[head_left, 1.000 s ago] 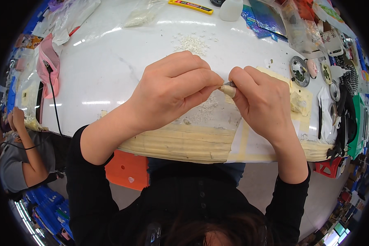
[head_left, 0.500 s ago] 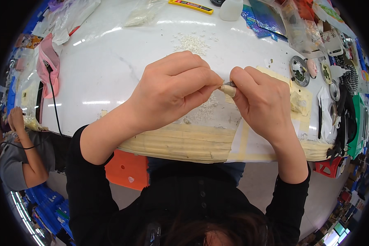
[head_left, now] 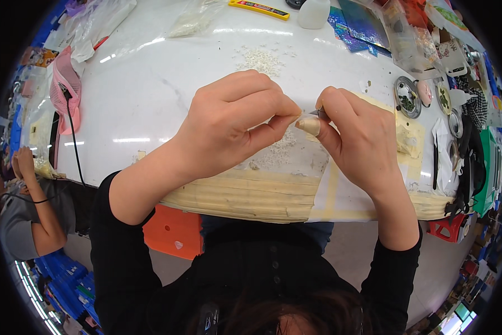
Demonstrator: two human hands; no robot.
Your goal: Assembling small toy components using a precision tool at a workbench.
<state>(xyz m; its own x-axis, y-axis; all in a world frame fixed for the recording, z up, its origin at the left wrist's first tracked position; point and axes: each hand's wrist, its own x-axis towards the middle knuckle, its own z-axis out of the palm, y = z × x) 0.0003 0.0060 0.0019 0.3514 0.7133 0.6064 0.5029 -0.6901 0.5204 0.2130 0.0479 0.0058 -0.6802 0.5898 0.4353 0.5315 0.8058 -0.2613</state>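
My left hand (head_left: 237, 120) is closed in a pinch of thumb and forefinger above the table. What sits in that pinch is too small to make out. Close by, my right hand (head_left: 359, 128) grips a small grey blade (head_left: 321, 113) at its forefinger; its other end is hidden by the fingers. Tan tape (head_left: 309, 127) is wrapped around the right thumb, whose tip points toward the left fingertips. Beyond the hands lies a heap of tiny white pieces (head_left: 262, 60), and more white bits (head_left: 281, 148) are scattered on the table beneath them.
A yellow cutter (head_left: 259, 9) and a white bottle (head_left: 314, 14) lie at the far side. Round tins (head_left: 407, 96) stand at right. A pink mesh pouch (head_left: 65, 89) with a black cable is at left. Tape covers the table's front edge (head_left: 239, 195). Another person's arm (head_left: 39, 206) shows far left.
The right thumb has swung away from the forefinger, its tip moving left, and more of the blade shows. The left hand has hardly moved.
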